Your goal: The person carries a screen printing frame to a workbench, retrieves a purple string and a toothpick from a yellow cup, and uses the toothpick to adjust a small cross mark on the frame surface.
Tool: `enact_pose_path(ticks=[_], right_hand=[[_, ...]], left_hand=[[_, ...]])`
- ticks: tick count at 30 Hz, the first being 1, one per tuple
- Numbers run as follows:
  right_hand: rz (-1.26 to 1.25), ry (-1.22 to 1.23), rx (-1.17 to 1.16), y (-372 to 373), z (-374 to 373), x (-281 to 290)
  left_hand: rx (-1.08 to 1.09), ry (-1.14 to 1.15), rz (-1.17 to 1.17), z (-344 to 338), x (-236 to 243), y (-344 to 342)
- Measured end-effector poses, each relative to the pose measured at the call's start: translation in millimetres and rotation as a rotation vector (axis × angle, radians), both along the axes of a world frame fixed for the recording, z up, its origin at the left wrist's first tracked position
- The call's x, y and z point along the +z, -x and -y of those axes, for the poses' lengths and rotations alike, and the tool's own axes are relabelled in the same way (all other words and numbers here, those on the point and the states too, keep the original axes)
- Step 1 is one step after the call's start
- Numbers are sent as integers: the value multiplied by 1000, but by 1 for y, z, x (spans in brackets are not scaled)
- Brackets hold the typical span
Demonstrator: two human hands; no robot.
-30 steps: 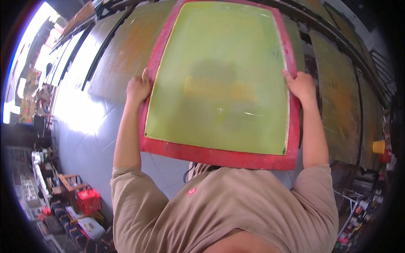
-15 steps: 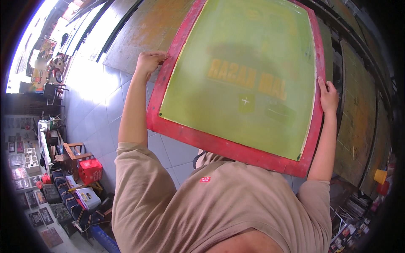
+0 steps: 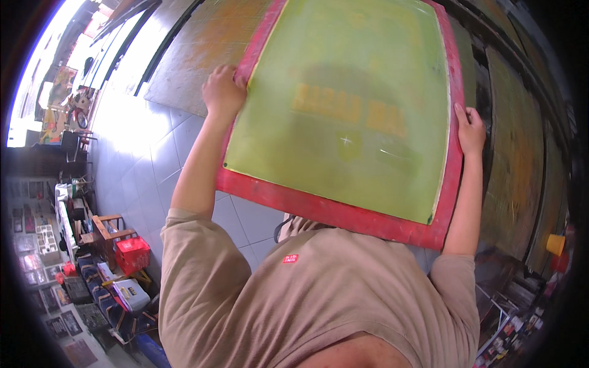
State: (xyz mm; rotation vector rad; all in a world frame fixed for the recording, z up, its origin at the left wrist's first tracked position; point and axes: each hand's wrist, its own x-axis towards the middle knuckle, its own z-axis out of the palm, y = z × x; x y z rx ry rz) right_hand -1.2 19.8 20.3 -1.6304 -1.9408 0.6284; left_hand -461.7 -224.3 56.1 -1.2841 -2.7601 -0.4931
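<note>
Left hand (image 3: pixel 224 92) and right hand (image 3: pixel 471 131) hold a screen (image 3: pixel 343 165) at upper centre, its blurred orange marks (image 3: pixel 331 104) perhaps lettering.

Tan short-sleeved shirt (image 3: pixel 343 282), small red patch (image 3: pixel 291 259).

The red-framed green panel (image 3: pixel 343 116) blocks the upper centre from where I'm standing. A hand could slip by over the tiled floor (image 3: pixel 138 168) at mid-left, but a red box (image 3: pixel 132 254) crowds the lower left and brown boards (image 3: pixel 514 153) hem in the right.
</note>
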Motion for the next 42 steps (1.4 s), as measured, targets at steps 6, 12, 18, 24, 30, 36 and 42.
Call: enact_pose_path(ticks=[6, 12, 18, 24, 30, 36, 42], right_hand=[[19, -77, -30, -4, -5, -11], [-32, -24, -2, -2, -4, -9], [12, -88, -28, 1, 2, -6], [-45, -107, -61, 1, 8, -11], [-307, -346, -84, 2, 6, -20], [-489, -419, -70, -10, 31, -21], [-743, -489, -44, -89, 170, -66]], left_hand=[[-425, 260, -36, 29, -2, -139], [-1135, 256, 198, 63, 14, -229], [-227, 242, 77, 76, 9, -118], [-127, 196, 71, 118, 0, -159], [-766, 240, 395, 113, 24, -250], [-755, 179, 362, 131, 31, -258], [-271, -170, 453, 248, -20, -253]])
